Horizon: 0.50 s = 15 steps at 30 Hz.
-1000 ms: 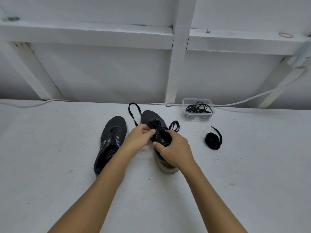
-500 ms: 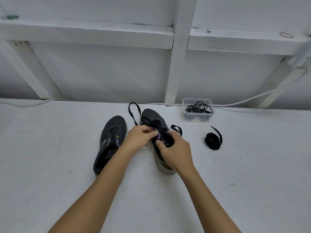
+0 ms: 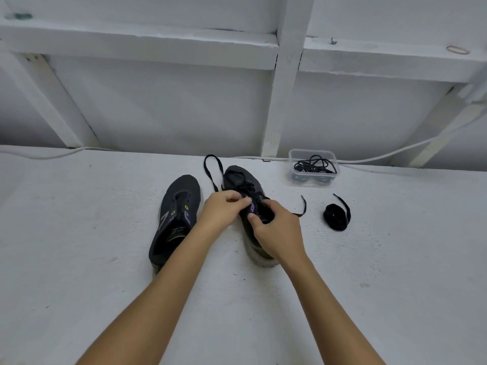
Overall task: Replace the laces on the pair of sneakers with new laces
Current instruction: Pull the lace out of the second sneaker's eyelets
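Observation:
Two dark sneakers stand side by side on the white table [image 3: 79, 259]. The left sneaker [image 3: 176, 219] has no lace in it. On the right sneaker [image 3: 242, 180] my left hand [image 3: 224, 212] pinches the black lace [image 3: 210, 169] at the eyelets, and my right hand [image 3: 276, 227] grips the shoe's tongue area with curled fingers. One end of the lace loops to the far left of the shoe; the other end [image 3: 303, 206] lies to its right. A coiled black lace [image 3: 337, 217] rests on the table further right.
A clear plastic box [image 3: 313, 168] with tangled black laces stands at the back right, against the white wooden wall frame [image 3: 279, 101]. A white cable [image 3: 395, 154] runs along the table's rear edge.
The right sneaker has settled flatter on the table. The right lace end has been drawn out to the right. Both hands stay at the eyelets.

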Each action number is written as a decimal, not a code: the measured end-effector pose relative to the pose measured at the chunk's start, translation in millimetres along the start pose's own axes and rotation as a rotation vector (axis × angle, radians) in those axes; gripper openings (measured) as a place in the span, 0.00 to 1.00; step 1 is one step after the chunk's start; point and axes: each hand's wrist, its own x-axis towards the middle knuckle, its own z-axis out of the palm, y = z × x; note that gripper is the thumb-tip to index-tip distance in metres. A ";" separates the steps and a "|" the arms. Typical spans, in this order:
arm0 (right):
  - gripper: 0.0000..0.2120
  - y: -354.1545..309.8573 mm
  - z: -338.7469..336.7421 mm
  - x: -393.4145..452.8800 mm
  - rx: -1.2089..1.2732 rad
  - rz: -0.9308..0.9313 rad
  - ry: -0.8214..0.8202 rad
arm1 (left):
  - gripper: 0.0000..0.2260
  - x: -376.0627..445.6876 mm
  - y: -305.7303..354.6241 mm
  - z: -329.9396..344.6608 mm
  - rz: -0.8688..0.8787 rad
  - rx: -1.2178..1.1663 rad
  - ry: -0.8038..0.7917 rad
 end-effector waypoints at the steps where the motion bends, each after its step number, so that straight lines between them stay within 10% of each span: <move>1: 0.22 -0.2 -0.3 -0.2 0.002 0.003 0.000 | 0.07 2.4 1.2 2.5 0.026 0.033 0.063; 7: 0.20 -1.1 -0.1 -2.2 0.029 0.026 0.002 | 0.07 8.3 13.5 -14.6 -0.018 -0.498 0.680; 12: 0.19 -3.5 1.2 -2.4 0.012 0.010 0.013 | 0.15 -2.9 5.0 -9.6 -0.155 -0.137 0.006; 15: 0.19 -3.0 0.4 -3.2 0.005 0.002 0.008 | 0.09 -1.5 1.2 0.0 -0.028 0.001 0.008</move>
